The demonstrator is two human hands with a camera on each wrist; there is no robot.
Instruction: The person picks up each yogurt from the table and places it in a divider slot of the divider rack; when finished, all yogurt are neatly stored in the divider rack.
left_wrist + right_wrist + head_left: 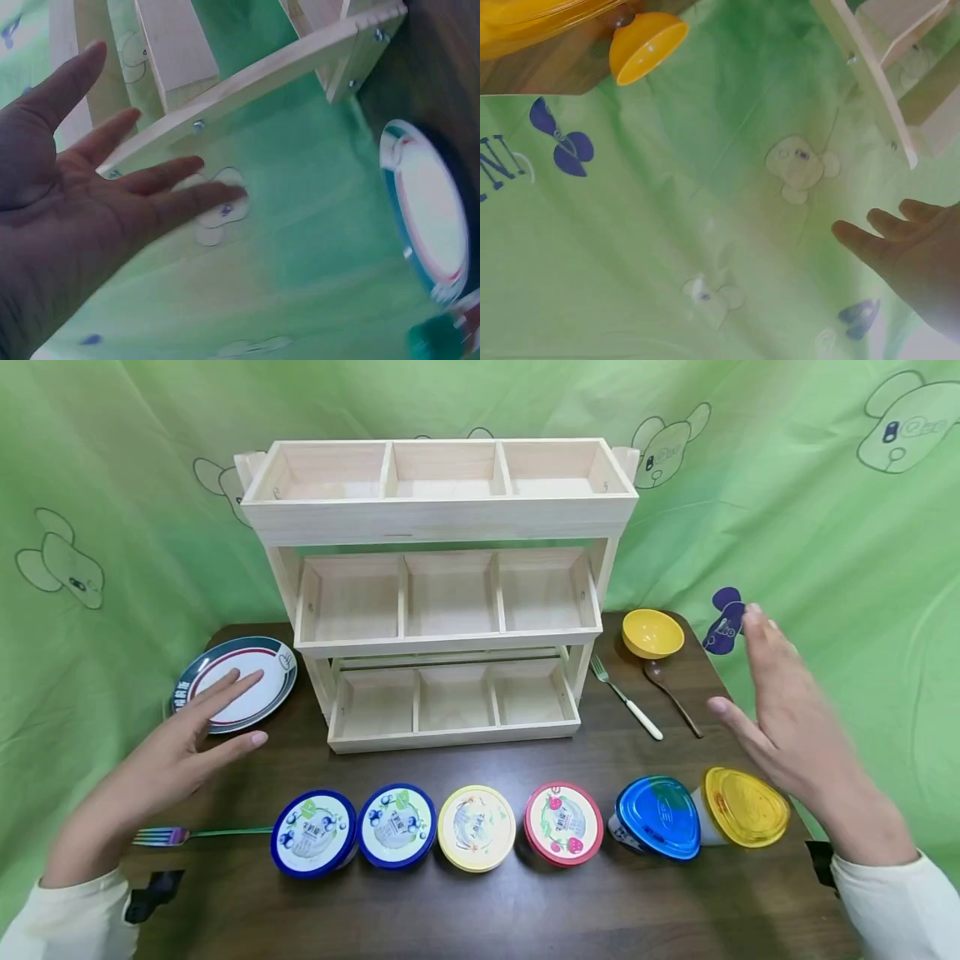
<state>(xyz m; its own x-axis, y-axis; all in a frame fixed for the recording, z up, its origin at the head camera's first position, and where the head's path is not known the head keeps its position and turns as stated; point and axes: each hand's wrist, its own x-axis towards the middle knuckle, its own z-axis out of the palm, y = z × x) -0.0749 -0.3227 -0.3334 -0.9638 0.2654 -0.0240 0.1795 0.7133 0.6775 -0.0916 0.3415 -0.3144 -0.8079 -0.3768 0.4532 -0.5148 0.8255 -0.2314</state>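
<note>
My left hand (176, 756) hovers at the left with its fingers spread, holding nothing, near the dark-rimmed white plate (262, 693). On the right, my right hand (795, 727) is raised above the table edge, fingers straight and thumb apart, also holding nothing. Below it stand a yellow-lidded tub (746, 807) and a blue-lidded tub (658, 817). Further left in the same row are a tub with a red-rimmed lid (563, 823), one with a yellow-rimmed lid (476, 828) and two with blue-rimmed lids (397, 825). Both wrist views show the fingers extended, touching nothing.
A three-tier wooden rack (442, 522) with divided trays stands mid-table. Right of it lie a white-handled fork (626, 697), a brown wooden spoon (672, 697) and a yellow bowl (652, 633). A green-handled fork (202, 834) lies at the left. Green cloth (825, 527) hangs behind.
</note>
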